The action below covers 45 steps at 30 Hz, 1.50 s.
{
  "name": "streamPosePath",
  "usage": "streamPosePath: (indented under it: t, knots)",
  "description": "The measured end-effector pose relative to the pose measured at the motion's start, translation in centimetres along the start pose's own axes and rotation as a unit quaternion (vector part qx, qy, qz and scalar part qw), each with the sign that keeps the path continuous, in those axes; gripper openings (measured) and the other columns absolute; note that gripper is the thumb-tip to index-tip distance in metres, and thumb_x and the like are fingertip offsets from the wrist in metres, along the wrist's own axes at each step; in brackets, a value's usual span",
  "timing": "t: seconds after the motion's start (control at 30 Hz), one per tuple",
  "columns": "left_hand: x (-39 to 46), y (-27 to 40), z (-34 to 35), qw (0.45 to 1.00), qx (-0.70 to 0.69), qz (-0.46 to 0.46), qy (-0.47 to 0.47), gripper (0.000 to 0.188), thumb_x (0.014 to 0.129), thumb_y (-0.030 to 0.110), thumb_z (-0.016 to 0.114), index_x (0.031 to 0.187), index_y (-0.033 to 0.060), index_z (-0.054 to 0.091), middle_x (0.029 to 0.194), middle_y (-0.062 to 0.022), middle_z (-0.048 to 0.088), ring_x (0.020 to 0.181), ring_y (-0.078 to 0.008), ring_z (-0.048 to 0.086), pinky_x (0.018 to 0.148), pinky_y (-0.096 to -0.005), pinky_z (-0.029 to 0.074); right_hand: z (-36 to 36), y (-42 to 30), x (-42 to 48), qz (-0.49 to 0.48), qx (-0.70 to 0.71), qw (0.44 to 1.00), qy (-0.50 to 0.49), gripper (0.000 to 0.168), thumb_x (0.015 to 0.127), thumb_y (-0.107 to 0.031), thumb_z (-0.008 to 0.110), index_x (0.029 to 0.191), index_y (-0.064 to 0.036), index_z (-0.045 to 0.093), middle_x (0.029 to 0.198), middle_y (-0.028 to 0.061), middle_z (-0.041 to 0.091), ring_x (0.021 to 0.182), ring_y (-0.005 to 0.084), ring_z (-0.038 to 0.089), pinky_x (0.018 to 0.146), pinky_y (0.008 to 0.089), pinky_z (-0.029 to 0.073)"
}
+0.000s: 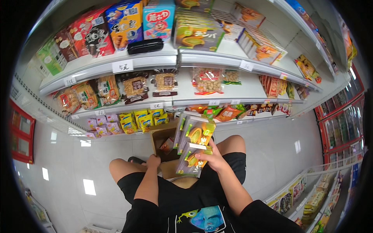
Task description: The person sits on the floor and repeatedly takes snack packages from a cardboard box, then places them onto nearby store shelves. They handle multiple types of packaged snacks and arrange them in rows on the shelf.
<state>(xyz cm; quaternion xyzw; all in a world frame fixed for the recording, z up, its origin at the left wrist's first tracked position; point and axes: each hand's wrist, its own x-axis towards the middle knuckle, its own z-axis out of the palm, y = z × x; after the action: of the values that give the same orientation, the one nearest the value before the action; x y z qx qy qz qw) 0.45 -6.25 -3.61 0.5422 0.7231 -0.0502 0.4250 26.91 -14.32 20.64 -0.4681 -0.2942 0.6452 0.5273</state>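
Observation:
My right hand grips a fanned stack of several flat snack boxes, dark grey and green with a filled-pastry picture. The stack is above the right side of an open cardboard box between my knees and hides part of it. My left hand holds the box's left edge. Inside the cardboard box lies a small orange-and-white carton. Matching grey-green boxes stand in a row on the upper shelf in front of me.
A black case rests on the upper shelf's front edge. Bagged nuts and crackers sit one level down. Yellow snack bags line the bottom shelf. Another snack rack stands to my right, with red-framed coolers beyond.

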Motion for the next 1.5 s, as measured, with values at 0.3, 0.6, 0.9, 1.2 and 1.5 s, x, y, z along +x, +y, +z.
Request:
streamPosePath:
  t: [0.3, 0.6, 0.9, 1.2, 1.5]
  knots:
    - [-8.1, 4.7, -8.2, 0.811, -0.507, 0.216, -0.196, 0.057, 0.106, 0.037, 0.051, 0.154, 0.0055, 0.043, 0.15, -0.0171, 0.053, 0.137, -0.0346, 0.051, 0.115, -0.0441, 0.04, -0.9, -0.2, -0.2, -0.065, -0.262, 0.932, -0.242, 0.1, 0.077, -0.022, 0.091, 0.156, -0.002, 0.033, 0.143, 0.0117, 0.054, 0.133, 0.0223, 0.051, 0.112, 0.0372, 0.041]
    - [-22.8, -0.4, -14.1, 0.7, -0.639, 0.296, -0.12, 0.056, 0.107, 0.051, 0.045, 0.136, 0.0041, 0.052, 0.133, -0.0147, 0.06, 0.121, -0.0306, 0.061, 0.109, -0.0444, 0.046, 3.2, 1.1, -2.0, -0.046, -0.36, 0.861, -0.356, 0.104, 0.076, -0.039, 0.088, 0.158, -0.004, 0.034, 0.148, 0.0237, 0.052, 0.133, 0.0359, 0.054, 0.112, 0.04, 0.042]
    - [-29.1, 0.6, -13.6, 0.9, -0.271, 0.336, -0.062, 0.125, 0.073, 0.016, 0.09, 0.164, 0.0063, 0.005, 0.148, -0.024, 0.043, 0.133, -0.0336, 0.049, 0.112, -0.0433, 0.044, 7.7, 4.2, -4.6, -0.231, -0.504, 0.797, -0.241, 0.098, 0.078, -0.06, 0.077, 0.155, -0.012, 0.039, 0.137, 0.0164, 0.053, 0.128, 0.0372, 0.052, 0.112, 0.0504, 0.036]
    - [-25.0, 1.9, -10.5, 0.906, -0.135, 0.4, -0.035, 0.136, 0.056, 0.025, 0.103, 0.157, 0.0031, 0.015, 0.15, -0.0175, 0.039, 0.138, -0.0286, 0.046, 0.115, -0.0391, 0.04, 5.8, 2.8, -4.4, -0.289, -0.532, 0.778, -0.166, 0.088, 0.084, -0.064, 0.069, 0.152, -0.014, 0.045, 0.132, 0.0139, 0.058, 0.124, 0.0343, 0.055, 0.113, 0.0532, 0.035]
    - [-26.0, 2.3, -12.7, 0.843, -0.442, 0.303, 0.042, 0.133, 0.067, 0.014, 0.096, 0.161, 0.0098, 0.001, 0.151, -0.0201, 0.037, 0.14, -0.0339, 0.043, 0.115, -0.0528, 0.039, 1.1, -1.4, -3.1, -0.286, -0.45, 0.846, 0.001, 0.076, 0.088, -0.058, 0.067, 0.141, -0.005, 0.055, 0.146, 0.016, 0.054, 0.139, 0.0381, 0.047, 0.117, 0.0493, 0.033]
